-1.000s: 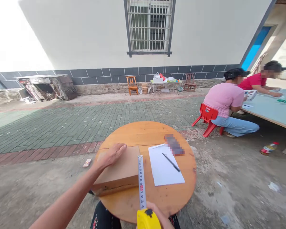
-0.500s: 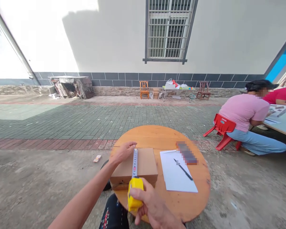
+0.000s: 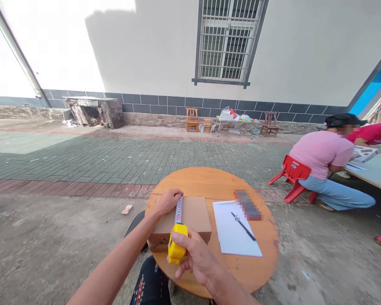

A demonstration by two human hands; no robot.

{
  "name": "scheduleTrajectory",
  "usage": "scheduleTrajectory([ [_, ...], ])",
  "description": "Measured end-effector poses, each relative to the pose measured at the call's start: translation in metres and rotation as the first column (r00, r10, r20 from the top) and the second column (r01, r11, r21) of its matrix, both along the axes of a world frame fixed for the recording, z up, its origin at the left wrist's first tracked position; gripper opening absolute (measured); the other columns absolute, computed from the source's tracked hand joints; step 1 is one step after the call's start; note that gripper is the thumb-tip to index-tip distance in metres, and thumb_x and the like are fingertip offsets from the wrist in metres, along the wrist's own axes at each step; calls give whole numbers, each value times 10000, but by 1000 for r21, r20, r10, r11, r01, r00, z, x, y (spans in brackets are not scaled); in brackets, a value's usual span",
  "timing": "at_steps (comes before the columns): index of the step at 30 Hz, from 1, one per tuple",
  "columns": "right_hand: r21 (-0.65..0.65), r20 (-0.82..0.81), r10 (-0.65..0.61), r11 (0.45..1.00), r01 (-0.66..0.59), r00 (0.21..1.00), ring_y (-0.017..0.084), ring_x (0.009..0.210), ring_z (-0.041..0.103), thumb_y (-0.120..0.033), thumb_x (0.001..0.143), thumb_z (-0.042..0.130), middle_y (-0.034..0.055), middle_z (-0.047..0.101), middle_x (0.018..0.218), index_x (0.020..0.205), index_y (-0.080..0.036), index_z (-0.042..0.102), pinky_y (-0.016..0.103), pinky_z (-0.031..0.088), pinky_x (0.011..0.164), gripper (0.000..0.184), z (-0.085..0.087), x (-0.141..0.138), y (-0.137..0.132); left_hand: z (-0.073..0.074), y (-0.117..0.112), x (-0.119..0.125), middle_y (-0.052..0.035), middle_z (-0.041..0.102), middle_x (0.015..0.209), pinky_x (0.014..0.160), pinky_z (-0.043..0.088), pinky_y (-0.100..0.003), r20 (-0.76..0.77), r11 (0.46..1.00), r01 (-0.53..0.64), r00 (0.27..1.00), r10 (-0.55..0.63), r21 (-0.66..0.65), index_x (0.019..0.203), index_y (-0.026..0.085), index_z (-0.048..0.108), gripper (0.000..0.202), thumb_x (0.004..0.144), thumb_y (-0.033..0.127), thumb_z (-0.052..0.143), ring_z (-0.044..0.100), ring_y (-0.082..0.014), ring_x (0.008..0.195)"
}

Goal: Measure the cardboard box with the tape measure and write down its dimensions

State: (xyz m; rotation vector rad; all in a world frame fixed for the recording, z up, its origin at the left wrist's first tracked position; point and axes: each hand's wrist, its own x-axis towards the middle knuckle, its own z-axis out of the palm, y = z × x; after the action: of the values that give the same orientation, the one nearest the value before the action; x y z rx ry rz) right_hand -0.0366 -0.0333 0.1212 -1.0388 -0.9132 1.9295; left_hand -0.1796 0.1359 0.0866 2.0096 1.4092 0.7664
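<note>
We've got a boxy yellow tape measure in our right hand, silver blade over a brown cardboard box, left hand at its tip, grip unclear.

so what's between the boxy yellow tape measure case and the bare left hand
The head view shows a narrow silver numbered blade reaching from yellow case to left hand, over the brown cardboard box.

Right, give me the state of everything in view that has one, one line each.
Cardboard box: closed on top, resting on the round table
Tape measure: partly extended over the box
Right grip: closed around the tape measure
Paper: flat on the table
Pen: lying on the paper
Red chair: upright, occupied
Orange chair: upright
</note>
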Motion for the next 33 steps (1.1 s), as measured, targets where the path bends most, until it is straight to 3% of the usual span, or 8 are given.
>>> scheduleTrajectory([
  [5, 8, -31, -42, 999, 43, 999, 150, 685, 609, -584, 606, 784, 4, 557, 817, 1006, -176, 551, 170, 478, 321, 617, -1, -3, 4, 2, 5, 3, -55, 653, 1053, 841, 540, -395, -56, 1000, -5, 998, 4, -21, 1054, 147, 630, 268, 935, 382, 582, 638, -186, 930],
  [9, 34, -22, -116, 993, 116, 993, 168, 709, 642, -547, 649, 784, 9, 593, 861, 1122, -216, 515, 173, 489, 341, 637, 2, -1, -4, 2, 6, 2, -50, 652, 1032, 804, 550, -377, -82, 998, 23, 996, -28, -54, 1060, 142, 626, 277, 932, 385, 587, 641, -178, 894],
  [15, 6, 29, -199, 980, 199, 980, 207, 818, 645, -511, 616, 827, 36, 597, 942, 1321, -229, 406, 200, 526, 366, 868, -5, -4, -28, 3, 4, -2, -49, 653, 1035, 801, 552, -375, -64, 995, 59, 996, -64, -82, 1060, 140, 628, 279, 930, 384, 591, 642, -180, 896],
  [21, 4, 103, -138, 990, 138, 985, 207, 797, 655, -589, 548, 843, 66, 614, 985, 1358, -182, 359, 200, 535, 403, 1028, -16, -7, -51, 5, -1, -4, -50, 653, 1046, 821, 547, -387, -39, 993, 64, 997, -68, -102, 1056, 140, 631, 283, 930, 390, 589, 641, -191, 922],
  [26, -11, 112, -91, 996, 93, 990, 209, 774, 667, -599, 547, 842, 67, 619, 989, 1426, -186, 284, 203, 528, 405, 1120, -10, -5, -58, 8, -5, -4, -50, 655, 1044, 829, 542, -390, -31, 992, 66, 997, -70, -111, 1052, 143, 632, 284, 931, 395, 585, 640, -189, 921],
  [33, -44, 94, -91, 994, 95, 991, 226, 853, 656, -568, 566, 840, 79, 608, 1020, 1408, -175, 315, 216, 555, 420, 1067, -12, -4, -54, 3, 0, -5, -50, 655, 1041, 829, 540, -389, -27, 992, 44, 998, -48, -118, 1050, 144, 632, 290, 932, 403, 582, 639, -188, 918],
])
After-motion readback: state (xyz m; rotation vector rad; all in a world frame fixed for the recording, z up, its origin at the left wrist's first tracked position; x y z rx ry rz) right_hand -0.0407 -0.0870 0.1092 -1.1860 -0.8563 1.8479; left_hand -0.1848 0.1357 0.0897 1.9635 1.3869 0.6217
